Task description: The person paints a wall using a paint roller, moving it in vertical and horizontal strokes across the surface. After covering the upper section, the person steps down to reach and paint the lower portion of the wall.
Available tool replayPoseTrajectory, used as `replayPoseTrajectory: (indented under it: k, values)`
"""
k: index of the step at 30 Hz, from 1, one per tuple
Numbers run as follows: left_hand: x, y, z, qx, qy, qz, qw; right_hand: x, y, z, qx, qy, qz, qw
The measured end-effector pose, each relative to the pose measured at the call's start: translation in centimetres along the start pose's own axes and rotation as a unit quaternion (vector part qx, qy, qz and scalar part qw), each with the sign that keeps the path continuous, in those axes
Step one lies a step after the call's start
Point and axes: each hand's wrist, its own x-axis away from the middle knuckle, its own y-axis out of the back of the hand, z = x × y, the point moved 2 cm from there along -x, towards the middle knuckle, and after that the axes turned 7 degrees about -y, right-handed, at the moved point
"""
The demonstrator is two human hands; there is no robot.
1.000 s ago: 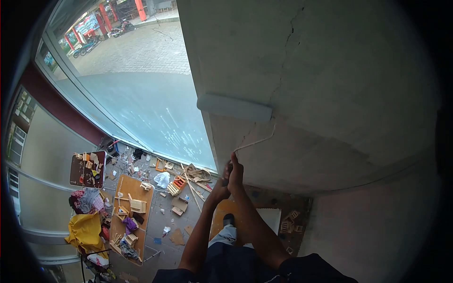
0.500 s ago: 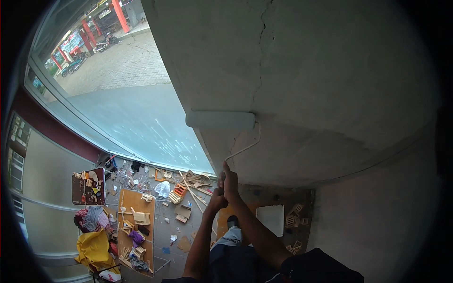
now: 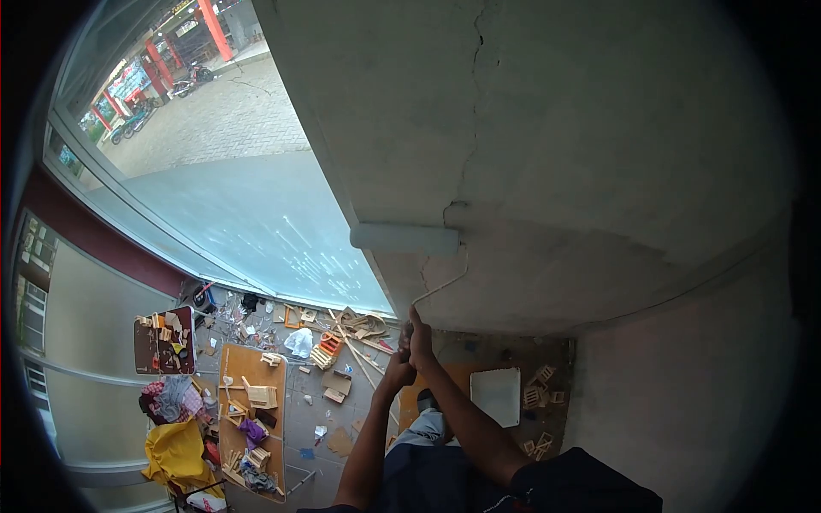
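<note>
A paint roller (image 3: 406,239) with a pale, wide sleeve lies against the grey wall (image 3: 581,154), its left end at the wall's edge beside the window. Its thin wire frame bends down to the handle, which is mostly hidden in my grip. Wrapped round the handle, my right hand (image 3: 419,339) is closed, with its thumb pointing up. Just below and left of it, my left hand (image 3: 399,370) is closed on the same handle. A dark crack (image 3: 475,103) runs down the wall above the roller. Damp-looking darker patches show to the right.
A white tray (image 3: 495,397) rests on the floor at my right, with small wooden pieces (image 3: 539,389) beside it. To my left stand a wooden-topped table (image 3: 278,440) and a dark small table (image 3: 162,361). Scraps and wood strips (image 3: 355,355) litter the floor below the window (image 3: 248,222).
The roller has moved down the wall and slightly right, with both hands still on its handle. The hands have shifted slightly right and down in view.
</note>
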Motion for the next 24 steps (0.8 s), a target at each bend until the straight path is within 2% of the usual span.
replayPoseTrajectory:
  k: [5,8,12,13,17,23,24]
  values:
    - [0.5,1.4,1.2,0.019,0.105,0.024,0.994,-0.8,0.5,-1.1,0.033,-0.055,-0.003,0.998]
    - [1.0,1.3,-1.7,0.024,0.097,-0.002,0.995,0.0,-0.7,-0.3,0.032,-0.042,-0.006,0.999]
    - [1.3,1.9,-5.6,-0.012,0.058,0.035,0.998,1.5,-2.5,0.8,0.031,-0.018,0.008,0.999]
    - [1.6,1.8,-6.9,0.003,0.096,0.030,0.995,1.8,-3.0,1.2,0.026,-0.009,0.009,1.000]
    - [1.8,1.0,-9.3,0.011,0.096,0.039,0.995,2.4,-3.3,2.0,0.030,0.006,0.021,0.999]
    - [1.9,1.1,-3.6,-0.008,0.187,0.039,0.982,0.6,-1.1,0.1,0.032,-0.021,-0.025,0.999]
    - [2.1,1.1,-3.7,-0.008,0.178,0.031,0.984,0.7,-0.9,0.0,0.027,-0.040,-0.028,0.998]
